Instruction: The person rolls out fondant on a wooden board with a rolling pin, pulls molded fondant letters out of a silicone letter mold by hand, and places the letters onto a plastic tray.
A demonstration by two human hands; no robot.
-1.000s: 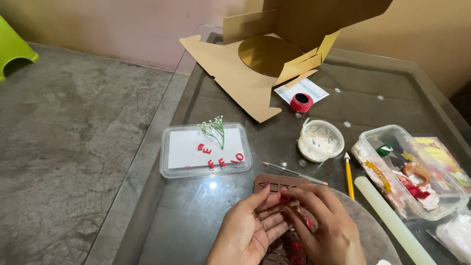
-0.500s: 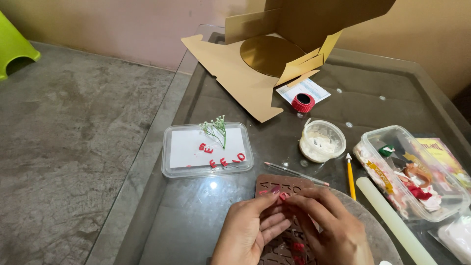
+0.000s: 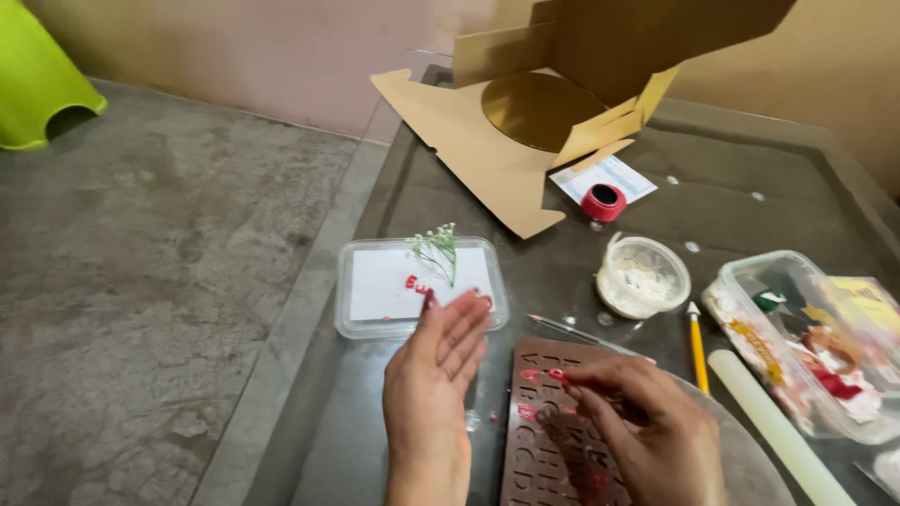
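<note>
Head view: left hand [image 3: 433, 375] hovers with fingers spread open at the near edge of the clear tray [image 3: 421, 286] of red letters. Right hand [image 3: 637, 426] pinches closed on the brown letter mould [image 3: 548, 440]. Bare desk [image 3: 712, 178] lies beyond.

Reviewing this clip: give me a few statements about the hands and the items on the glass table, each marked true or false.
1. The left hand reaches toward the clear tray. True.
2. The right hand rests on the brown letter mould. True.
3. The yellow pencil lies inside the clear tray. False: it lies on the table beside the white rolling pin.
4. The red tape roll sits on the floor. False: it sits on the table by the cardboard box.
</note>
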